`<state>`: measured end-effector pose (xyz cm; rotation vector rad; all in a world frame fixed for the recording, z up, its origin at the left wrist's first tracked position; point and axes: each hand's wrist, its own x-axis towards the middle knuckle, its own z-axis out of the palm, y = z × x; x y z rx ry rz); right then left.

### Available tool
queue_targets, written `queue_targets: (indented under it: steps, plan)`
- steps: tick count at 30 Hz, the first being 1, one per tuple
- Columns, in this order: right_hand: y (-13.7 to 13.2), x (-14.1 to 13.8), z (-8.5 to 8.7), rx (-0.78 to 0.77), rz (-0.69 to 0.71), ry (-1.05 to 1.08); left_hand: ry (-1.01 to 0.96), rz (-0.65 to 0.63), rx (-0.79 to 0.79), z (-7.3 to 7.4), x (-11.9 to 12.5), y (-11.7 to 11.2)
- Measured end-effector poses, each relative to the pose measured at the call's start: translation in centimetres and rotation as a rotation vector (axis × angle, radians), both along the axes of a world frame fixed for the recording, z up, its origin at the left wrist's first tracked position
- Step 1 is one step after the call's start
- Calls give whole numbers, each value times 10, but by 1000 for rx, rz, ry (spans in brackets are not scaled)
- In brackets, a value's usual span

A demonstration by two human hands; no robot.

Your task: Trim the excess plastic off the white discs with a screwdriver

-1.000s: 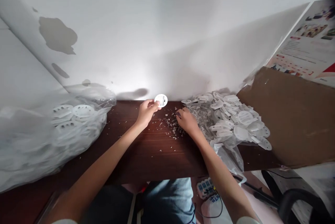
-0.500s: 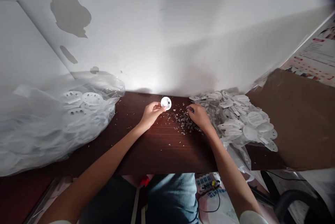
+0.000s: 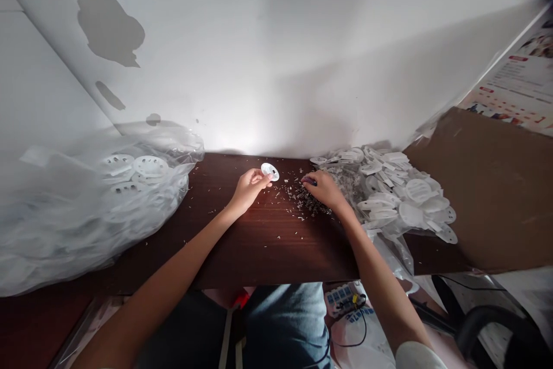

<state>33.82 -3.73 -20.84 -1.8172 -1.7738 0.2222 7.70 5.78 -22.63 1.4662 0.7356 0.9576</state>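
My left hand [image 3: 248, 189] pinches a small round white plastic disc [image 3: 270, 171] just above the dark wooden desk [image 3: 259, 242], near the wall. To its right, my right hand [image 3: 325, 189] rests with curled fingers on a heap of tiny dark and pale scraps [image 3: 302, 199]; its fingertips seem to pinch a small piece that I cannot make out. A pile of white plastic discs [image 3: 401, 199] lies on clear plastic right beside my right hand.
A large clear plastic bag [image 3: 86, 208] with more white discs fills the desk's left side. A brown cardboard sheet [image 3: 488, 190] leans at the right, printed paper behind it. The white wall [image 3: 276, 58] stands close behind. A power strip [image 3: 345, 303] and cables lie below the desk.
My left hand has lowered and tilted the disc flatter. My right hand has stayed on the scrap heap, fingers shifting a little. The camera view has moved slightly.
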Motion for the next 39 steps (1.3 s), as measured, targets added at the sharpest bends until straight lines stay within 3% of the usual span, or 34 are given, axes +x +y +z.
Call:
queue_targets:
  steps: [6, 11, 15, 24, 32, 39]
  plan:
    - [-4, -6, 8, -45, 109, 82, 32, 4, 0, -4, -1, 2]
    - [-2, -13, 1, -36, 46, 41, 4, 53, 35, -9, 0, 5]
    - [1, -17, -5, -55, 85, -8, -13, 94, 14, -9, 2, 4]
    - [1, -22, -8, -62, 74, -48, 1, 60, 27, -4, 1, 0]
    - [-1, -20, -3, -61, 74, -45, 36, 92, 101, -7, 1, 1]
    - [-4, -9, 6, -19, -18, 23, -6, 158, 107, -8, 3, 1]
